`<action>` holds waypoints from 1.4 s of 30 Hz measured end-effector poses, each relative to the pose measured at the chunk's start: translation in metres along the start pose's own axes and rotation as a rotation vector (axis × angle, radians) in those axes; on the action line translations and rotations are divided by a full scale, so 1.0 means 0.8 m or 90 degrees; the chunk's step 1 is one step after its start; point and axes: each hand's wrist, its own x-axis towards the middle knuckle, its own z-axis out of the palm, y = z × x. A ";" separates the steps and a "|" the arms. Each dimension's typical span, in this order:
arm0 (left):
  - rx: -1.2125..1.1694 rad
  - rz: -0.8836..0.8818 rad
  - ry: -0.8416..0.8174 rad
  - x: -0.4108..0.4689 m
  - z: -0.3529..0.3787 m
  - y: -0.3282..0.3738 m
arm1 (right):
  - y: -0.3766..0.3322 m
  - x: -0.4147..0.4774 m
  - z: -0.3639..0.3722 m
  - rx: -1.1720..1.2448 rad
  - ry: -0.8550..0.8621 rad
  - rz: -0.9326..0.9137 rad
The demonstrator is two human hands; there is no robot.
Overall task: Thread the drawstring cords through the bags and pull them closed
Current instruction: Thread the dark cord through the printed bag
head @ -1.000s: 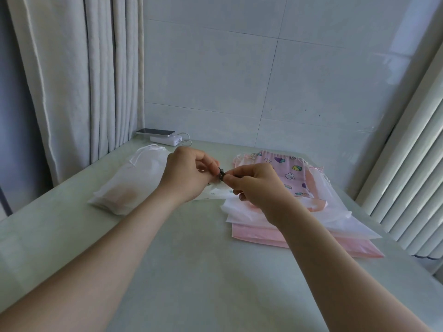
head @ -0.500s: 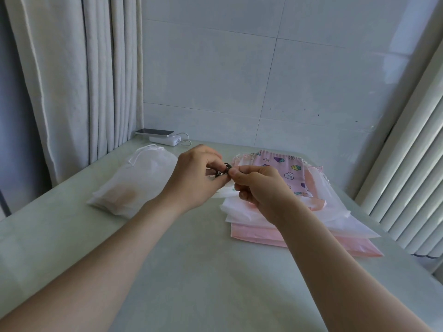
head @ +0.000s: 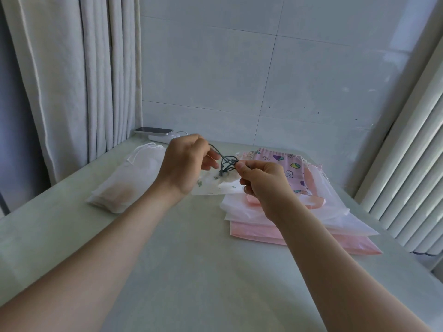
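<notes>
- We see both bare forearms reaching in from the near edge over the pale green bench (head: 191, 271).
- Our left hand (head: 184, 166) is raised above the bench with its fingers curled, pinching one strand of a dark grey-green cord (head: 226, 161) between thumb and fingertips.
- Our right hand (head: 266, 185) is just beside it, thumb and forefinger pinching the bunched loops of the same cord; the other fingers are curled under.
- The cord runs between the two hands in a small tangle, with a short end hanging down.
- Under the hands lies a thin white bag with small green marks (head: 215, 189), flat on the bench and touching the stack to its right.
- That stack of flat pink and white bags (head: 318, 226) lies right of the hands, with a purple printed bag (head: 287, 164) on top at its far end.
- Left of the hands lies a filled white pouch (head: 127, 180), its white drawstring gathered at the far end.
- In the far corner a phone (head: 153, 130) rests on a white charger block (head: 163, 138).
- Behind stand a pale curtain (head: 72, 80) and a tiled wall (head: 263, 68).
</notes>
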 end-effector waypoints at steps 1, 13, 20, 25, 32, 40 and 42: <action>-0.044 -0.001 0.013 0.001 0.000 0.001 | 0.001 0.001 0.000 0.002 0.011 0.002; -0.276 -0.162 -0.014 0.005 0.006 0.005 | 0.005 0.000 -0.005 -0.048 -0.072 -0.054; -0.044 -0.176 -0.005 0.004 -0.001 0.000 | 0.006 0.004 -0.012 -0.130 -0.057 -0.154; 0.118 -0.228 -0.091 -0.002 -0.003 -0.001 | 0.015 0.012 -0.010 -0.255 0.018 -0.205; 0.381 -0.084 -0.165 -0.005 -0.014 -0.011 | 0.013 0.010 0.002 -0.389 0.072 -0.232; 0.476 0.102 -0.076 -0.001 -0.006 -0.018 | 0.008 0.011 0.008 -0.395 0.135 -0.150; 0.482 0.139 -0.060 0.000 -0.002 -0.020 | 0.007 0.011 0.009 -0.373 0.156 -0.143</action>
